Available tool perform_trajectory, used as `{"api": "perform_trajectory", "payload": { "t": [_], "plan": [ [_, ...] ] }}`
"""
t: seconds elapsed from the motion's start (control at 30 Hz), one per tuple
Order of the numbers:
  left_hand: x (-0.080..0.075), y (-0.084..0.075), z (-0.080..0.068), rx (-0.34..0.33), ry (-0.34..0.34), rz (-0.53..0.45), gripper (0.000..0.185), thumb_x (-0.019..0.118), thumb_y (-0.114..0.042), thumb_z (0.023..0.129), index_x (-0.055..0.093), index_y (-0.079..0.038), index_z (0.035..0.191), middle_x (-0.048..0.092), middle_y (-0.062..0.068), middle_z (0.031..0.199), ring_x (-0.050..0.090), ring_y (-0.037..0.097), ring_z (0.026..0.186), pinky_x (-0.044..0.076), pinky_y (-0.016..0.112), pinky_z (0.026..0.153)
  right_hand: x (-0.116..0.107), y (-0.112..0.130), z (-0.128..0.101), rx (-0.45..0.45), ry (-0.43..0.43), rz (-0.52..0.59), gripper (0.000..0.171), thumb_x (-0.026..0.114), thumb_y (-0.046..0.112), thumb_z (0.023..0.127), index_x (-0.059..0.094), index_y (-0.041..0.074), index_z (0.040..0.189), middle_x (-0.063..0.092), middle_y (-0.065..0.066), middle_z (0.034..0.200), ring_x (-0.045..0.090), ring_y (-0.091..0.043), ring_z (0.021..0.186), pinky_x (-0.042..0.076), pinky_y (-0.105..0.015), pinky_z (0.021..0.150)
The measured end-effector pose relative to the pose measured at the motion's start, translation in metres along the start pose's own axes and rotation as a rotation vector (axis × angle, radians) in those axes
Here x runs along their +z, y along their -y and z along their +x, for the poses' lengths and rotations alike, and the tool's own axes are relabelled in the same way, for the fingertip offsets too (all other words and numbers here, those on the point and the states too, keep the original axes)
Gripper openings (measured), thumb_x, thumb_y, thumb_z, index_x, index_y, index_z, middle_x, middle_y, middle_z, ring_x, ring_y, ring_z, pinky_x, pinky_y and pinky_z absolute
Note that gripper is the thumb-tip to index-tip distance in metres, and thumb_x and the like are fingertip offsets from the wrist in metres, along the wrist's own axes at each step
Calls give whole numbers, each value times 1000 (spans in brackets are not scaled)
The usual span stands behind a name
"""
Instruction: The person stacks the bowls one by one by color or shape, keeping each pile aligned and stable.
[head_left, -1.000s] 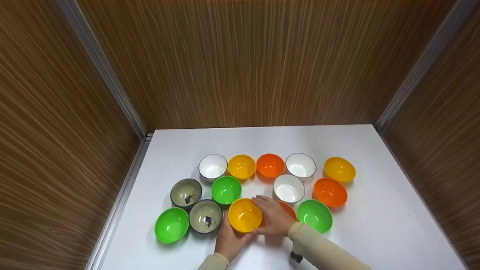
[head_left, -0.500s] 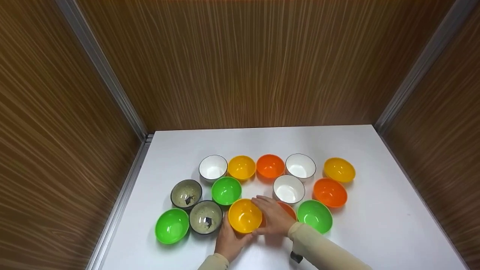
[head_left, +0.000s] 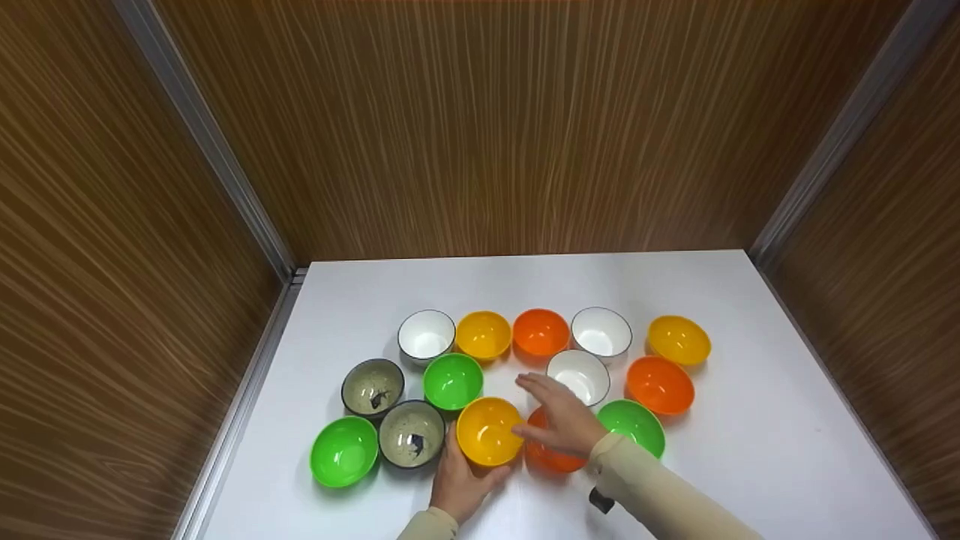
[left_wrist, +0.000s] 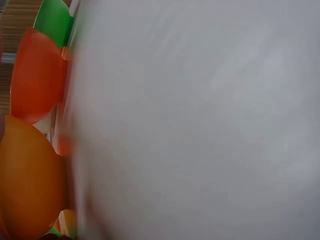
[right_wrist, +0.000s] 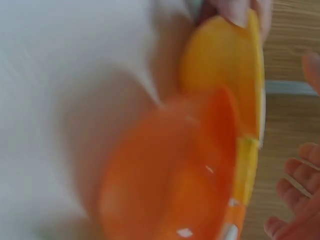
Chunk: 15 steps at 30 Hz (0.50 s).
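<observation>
My left hand (head_left: 459, 480) holds a yellow bowl (head_left: 487, 431) at the front middle of the table, thumb and fingers around its near and left sides. In the right wrist view its fingertips lie at that bowl's rim. My right hand (head_left: 564, 421) hovers over an orange bowl (head_left: 553, 456), partly covering it, with fingers spread and straight. Its thumb tip overlaps the yellow bowl's right rim in the head view; whether they touch I cannot tell. The right wrist view shows the orange bowl (right_wrist: 165, 175) close up, blurred, beside the yellow one (right_wrist: 215, 65).
Left of the yellow bowl stand a speckled grey bowl (head_left: 412, 435) and a green bowl (head_left: 343, 451). Behind is another green bowl (head_left: 453, 381). A white bowl (head_left: 577, 377) and a green bowl (head_left: 634, 427) flank my right hand. Wood-grain panels (head_left: 480, 127) enclose the white table.
My right hand has come off the yellow bowl and moved right and up, fingers spreading; more of the orange bowl shows. The left hand and yellow bowl have stayed put.
</observation>
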<state>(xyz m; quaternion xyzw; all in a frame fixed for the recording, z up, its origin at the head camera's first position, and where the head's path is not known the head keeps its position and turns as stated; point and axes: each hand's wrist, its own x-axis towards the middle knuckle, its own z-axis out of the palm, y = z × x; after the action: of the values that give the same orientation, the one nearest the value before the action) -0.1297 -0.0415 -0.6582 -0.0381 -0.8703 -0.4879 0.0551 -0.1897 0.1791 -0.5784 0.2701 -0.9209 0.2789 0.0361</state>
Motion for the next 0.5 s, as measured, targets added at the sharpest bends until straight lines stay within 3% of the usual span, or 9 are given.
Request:
{"api": "perform_trajectory", "payload": {
  "t": [0.13,0.23,0.37,0.5],
  "plan": [
    [0,-3,0,-20,-5,7,119,81,-58,64,21,4,147,37,23,145,40,35,132,30,50,112,-24,-12,4,62,-144,51,57,67,43,88,52,19,137,52,2,139,46,-22,129,39,-45,107],
    [0,-5,0,-42,-5,5,119,82,-56,64,21,4,147,35,24,147,38,36,133,29,50,112,-44,-24,7,122,-231,111,48,68,35,89,57,16,132,57,-1,132,50,-22,125,40,-45,107],
    [0,-6,-1,-69,-1,17,119,82,-54,65,20,6,147,32,27,148,36,38,134,29,52,112,-73,-41,7,230,-306,212,45,66,32,91,57,10,130,58,-8,130,51,-29,122,43,-48,103],
    [0,-7,-1,-81,-2,15,119,83,-51,66,20,7,147,32,29,147,36,40,134,29,53,112,-99,-59,2,324,-378,237,46,63,34,93,56,7,130,58,-13,128,53,-34,116,47,-52,97]
  ]
}}
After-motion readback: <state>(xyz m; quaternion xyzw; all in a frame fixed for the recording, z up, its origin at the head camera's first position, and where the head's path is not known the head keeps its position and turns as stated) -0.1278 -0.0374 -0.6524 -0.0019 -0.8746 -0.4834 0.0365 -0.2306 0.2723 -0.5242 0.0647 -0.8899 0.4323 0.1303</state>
